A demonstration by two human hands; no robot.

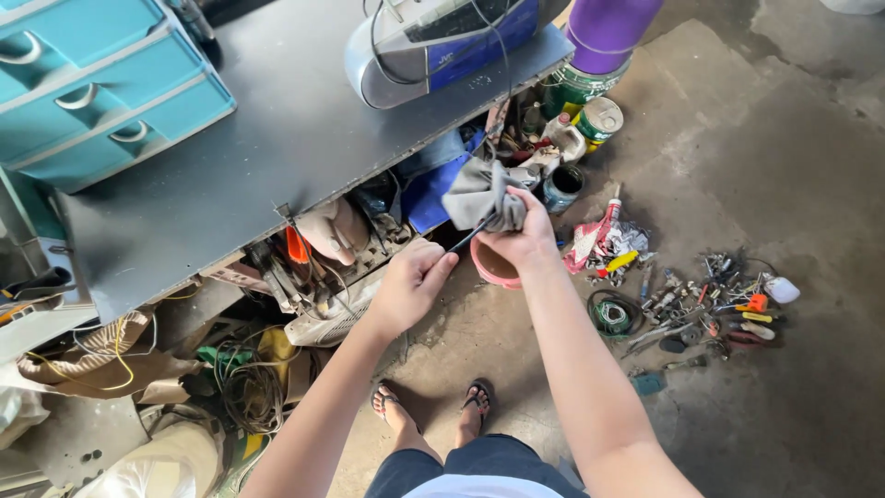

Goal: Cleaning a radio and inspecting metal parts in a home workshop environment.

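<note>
grey rag (481, 192) bunched in the right hand (521, 242) wraps one end of a thin black tool (468, 236); left hand (412, 281) grips its handle end.

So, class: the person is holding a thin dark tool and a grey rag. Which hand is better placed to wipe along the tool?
Probably the right hand: it already bunches the grey rag around the far end of the thin dark tool, while the left hand grips the near end, steadying it.

A grey cloth (484, 194) is seen at twelve o'clock of a salmon-pink bowl (493, 266). At ten o'clock, teal drawers (101, 88); at one o'clock, a purple cylinder (608, 28); at three o'clock, green coiled wire (610, 315).
</note>
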